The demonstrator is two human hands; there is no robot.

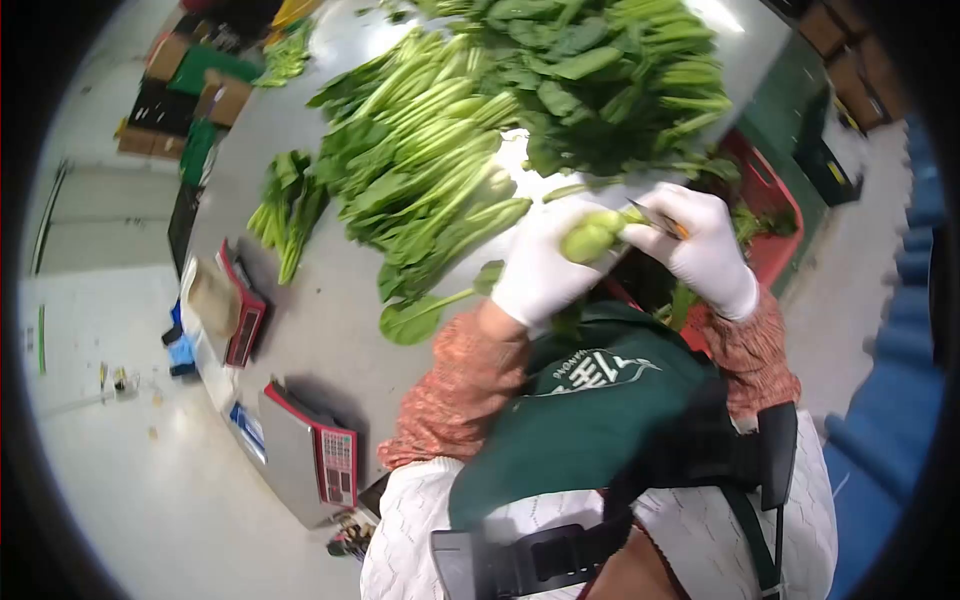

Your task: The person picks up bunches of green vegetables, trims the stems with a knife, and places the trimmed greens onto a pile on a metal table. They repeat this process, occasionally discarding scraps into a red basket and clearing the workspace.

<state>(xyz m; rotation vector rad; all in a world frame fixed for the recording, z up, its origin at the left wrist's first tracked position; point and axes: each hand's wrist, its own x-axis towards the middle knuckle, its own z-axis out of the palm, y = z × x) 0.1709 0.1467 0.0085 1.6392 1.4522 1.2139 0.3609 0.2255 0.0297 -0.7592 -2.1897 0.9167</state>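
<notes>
My left hand [545,262], in a white glove, is closed around leafy greens. Their pale green stem ends [592,238] stick out toward my right hand. My right hand [700,238], also gloved in white, grips a small knife [683,231]; a bit of orange handle shows, and its dark blade lies at the stem ends. Most of the leaves in my left hand are hidden below it. Just beyond my hands lie a row of long-stemmed greens [430,150] and a heap of darker leafy greens [590,80] on the metal table [340,330].
A red crate [775,200] with leaf scraps stands beside the table on the right. Two red-edged scales, one nearer [338,465] and one farther [247,320], sit along the left edge. A small bunch of greens [285,215] lies apart. Cardboard boxes [850,60] stand at the upper right.
</notes>
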